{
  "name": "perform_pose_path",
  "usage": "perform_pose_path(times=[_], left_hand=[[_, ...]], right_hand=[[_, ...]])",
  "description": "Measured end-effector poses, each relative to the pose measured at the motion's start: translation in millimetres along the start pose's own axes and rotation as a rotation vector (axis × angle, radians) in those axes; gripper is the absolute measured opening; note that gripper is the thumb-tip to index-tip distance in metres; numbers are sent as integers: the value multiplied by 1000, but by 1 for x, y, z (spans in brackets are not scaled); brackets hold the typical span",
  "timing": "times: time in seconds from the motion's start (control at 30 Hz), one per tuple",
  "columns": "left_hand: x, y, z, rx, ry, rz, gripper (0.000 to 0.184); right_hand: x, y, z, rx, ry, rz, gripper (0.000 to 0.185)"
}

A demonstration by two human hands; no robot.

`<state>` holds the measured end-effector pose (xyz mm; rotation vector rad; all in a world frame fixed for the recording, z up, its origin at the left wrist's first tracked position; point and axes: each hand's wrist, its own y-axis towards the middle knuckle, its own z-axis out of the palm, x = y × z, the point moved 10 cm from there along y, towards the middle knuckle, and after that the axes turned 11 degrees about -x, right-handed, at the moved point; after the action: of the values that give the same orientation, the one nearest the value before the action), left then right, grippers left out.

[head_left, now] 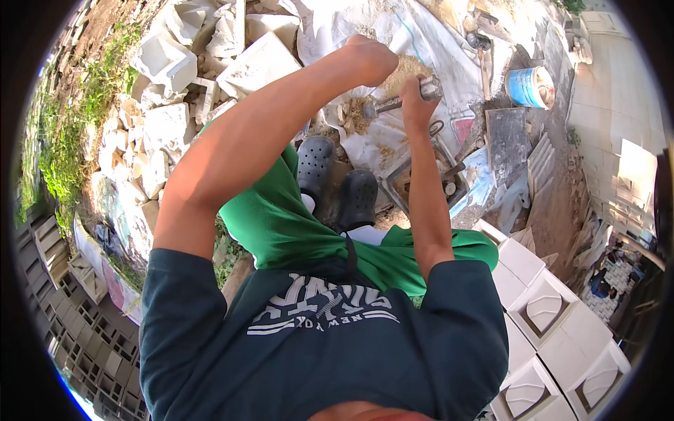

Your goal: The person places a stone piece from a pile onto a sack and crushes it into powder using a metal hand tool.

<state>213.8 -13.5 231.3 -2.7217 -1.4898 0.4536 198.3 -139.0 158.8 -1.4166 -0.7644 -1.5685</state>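
My left hand [372, 60] is closed in a fist over the white sheet [449, 63]; what it holds, if anything, is hidden. My right hand [419, 105] is wrapped around a hammer-like tool [387, 106]. A thick, pale, cylindrical end sticks out on the right of this hand, and a narrower bar runs left to a darker end. Beneath the hands, sandy crumbs [357, 116] lie on the sheet. Close to my right forearm stands a square, dark-rimmed tray [394, 196] with tools or scraps in it, partly hidden by the arm.
Broken white blocks [168, 63] are heaped at the left. A blue and white bucket [523, 88] stands at upper right, above a dark board [507, 137]. Pale hollow blocks [583, 333] line the lower right. My feet in dark clogs [358, 196] are near the tray.
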Motion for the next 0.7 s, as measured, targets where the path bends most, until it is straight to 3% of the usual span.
perform_pose_path(times=[0.13, 0.27, 0.33, 0.43, 0.53, 0.57, 0.7], left_hand=[[5, -3, -7, 20, -7, -12, 17], [6, 0, -13, -23, 0, -11, 16], [2, 0, -9, 24, 22, 2, 15], [-7, -1, -5, 48, 20, 13, 15], [-2, 1, -8, 62, 2, 5, 14], [0, 1, -9, 36, -4, 5, 14], [0, 6, -9, -2, 8, 13, 14]], right_hand=[[71, -8, 0, 33, 56, -129, 11], [49, -6, -10, 33, 213, -139, 12], [-8, -2, -20, -4, 35, -208, 10], [0, 2, -7, -37, 3, -30, 10], [53, -6, -2, 58, 157, -77, 11], [69, -8, -12, -55, 122, -103, 13], [75, -14, -14, 43, 280, -87, 10]])
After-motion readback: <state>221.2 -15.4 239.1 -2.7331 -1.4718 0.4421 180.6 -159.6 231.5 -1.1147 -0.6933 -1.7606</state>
